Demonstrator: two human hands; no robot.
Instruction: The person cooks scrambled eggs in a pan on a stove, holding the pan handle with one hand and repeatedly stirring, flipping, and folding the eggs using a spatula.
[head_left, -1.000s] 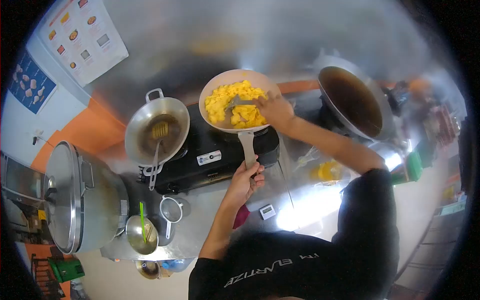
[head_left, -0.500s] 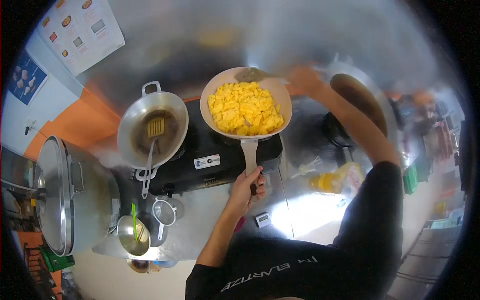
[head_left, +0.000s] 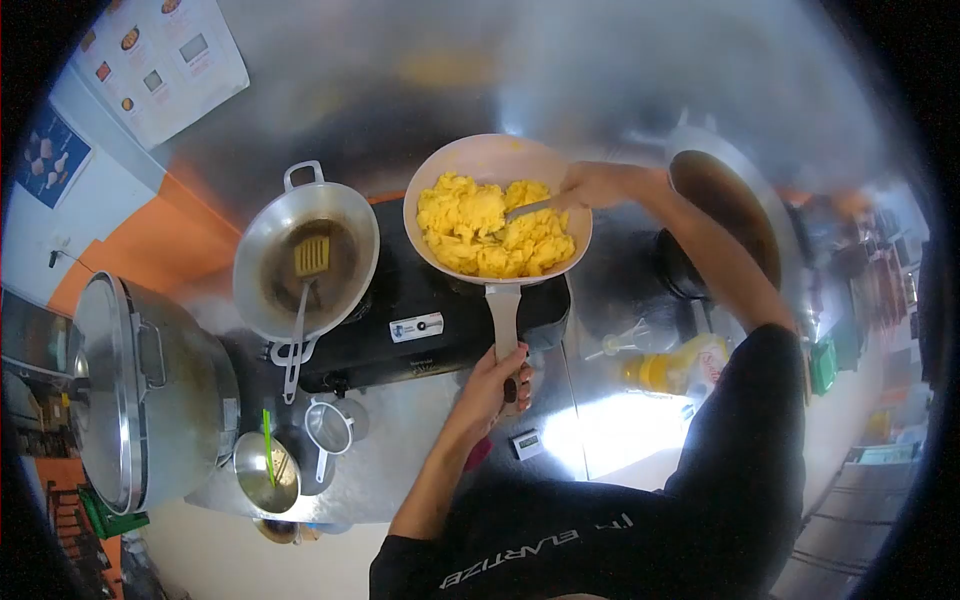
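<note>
My left hand (head_left: pixel 497 388) is wrapped around the handle of a light-coloured frying pan (head_left: pixel 428 161), which sits on a black stove (head_left: pixel 400 357). Scrambled eggs (head_left: pixel 462 212) lie in the pan, yellow and broken into soft lumps. Over the pan's right rim, my right hand (head_left: pixel 597 186) grips a spatula (head_left: pixel 529 208) by its handle. The spatula's head is buried among the eggs, so its shape is hidden.
A metal wok (head_left: pixel 252 290) with a slotted turner (head_left: pixel 312 255) stands at left, beside a big lidded pot (head_left: pixel 185 400). Nearer are a strainer (head_left: pixel 329 426), a steel bowl (head_left: pixel 284 497) and a timer (head_left: pixel 526 444). A yellow-capped bottle (head_left: pixel 655 374) lies at right; another large pan (head_left: pixel 725 205) is behind it.
My right hand has moved left and down, bringing the spatula from the pan's far rim into the eggs. The eggs are parted and heaped differently. My left hand keeps its grip.
</note>
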